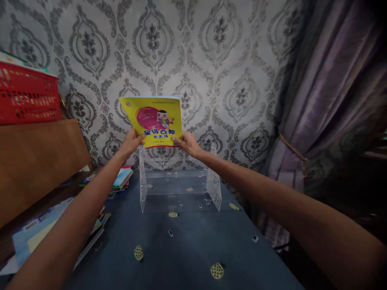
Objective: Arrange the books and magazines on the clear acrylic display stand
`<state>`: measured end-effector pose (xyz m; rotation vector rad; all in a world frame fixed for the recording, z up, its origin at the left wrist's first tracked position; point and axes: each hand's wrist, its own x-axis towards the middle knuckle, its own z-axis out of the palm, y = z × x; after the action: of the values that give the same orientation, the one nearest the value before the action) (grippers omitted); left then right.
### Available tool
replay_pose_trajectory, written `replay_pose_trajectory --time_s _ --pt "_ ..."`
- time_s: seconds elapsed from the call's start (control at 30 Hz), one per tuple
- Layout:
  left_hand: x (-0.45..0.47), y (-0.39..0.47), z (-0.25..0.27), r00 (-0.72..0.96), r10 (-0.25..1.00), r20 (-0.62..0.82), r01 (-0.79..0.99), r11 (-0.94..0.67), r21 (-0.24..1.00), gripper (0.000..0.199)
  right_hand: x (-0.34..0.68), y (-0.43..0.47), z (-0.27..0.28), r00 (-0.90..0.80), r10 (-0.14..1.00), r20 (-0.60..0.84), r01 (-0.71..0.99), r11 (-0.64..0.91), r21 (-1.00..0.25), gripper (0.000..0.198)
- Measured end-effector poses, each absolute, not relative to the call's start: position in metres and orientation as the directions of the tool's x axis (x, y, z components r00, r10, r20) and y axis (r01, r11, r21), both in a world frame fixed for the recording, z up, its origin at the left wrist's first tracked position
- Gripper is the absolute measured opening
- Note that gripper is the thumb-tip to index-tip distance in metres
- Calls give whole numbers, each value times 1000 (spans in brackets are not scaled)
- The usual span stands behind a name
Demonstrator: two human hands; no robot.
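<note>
While both hands hold it up before the patterned wall, the yellow book sits a little toward ten o'clock from the middle of the view, its cover facing the person and its top leaning back slightly. The left hand grips it at eight o'clock, thumb pressed on the cover and the other fingers mostly hidden behind. The right hand clamps it at four o'clock in the same way, thumb in front.

At five o'clock from the book, a clear plastic rack stands on the blue-covered counter; whether book and rack touch cannot be told. Toward eight o'clock, beside the left forearm, lie a small stack of books and, nearer the person, a pile of books and papers. A red basket rests at ten o'clock; a purple curtain hangs at two.
</note>
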<state>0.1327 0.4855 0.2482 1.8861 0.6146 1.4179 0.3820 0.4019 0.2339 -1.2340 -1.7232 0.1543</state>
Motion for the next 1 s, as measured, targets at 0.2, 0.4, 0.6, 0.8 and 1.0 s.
replay_pose_trajectory --time_s 0.2,0.4,0.6,0.8,1.0 --pt "128 502 240 296 781 550 -71 -556 828 46 383 411 246 -100 811 576 786 420 -454 29" --pt "123 511 240 295 805 515 15 -543 840 48 381 429 255 -131 883 451 754 384 -533 20" --pt "128 519 240 370 788 492 114 -565 817 44 394 440 250 -122 936 331 580 338 -742 17" --pt "123 532 239 437 756 486 205 -610 765 36 395 441 246 -25 939 342 433 319 -843 14" --pt "116 539 234 437 752 494 208 -619 757 29 397 439 247 -28 933 358 414 337 -845 12"
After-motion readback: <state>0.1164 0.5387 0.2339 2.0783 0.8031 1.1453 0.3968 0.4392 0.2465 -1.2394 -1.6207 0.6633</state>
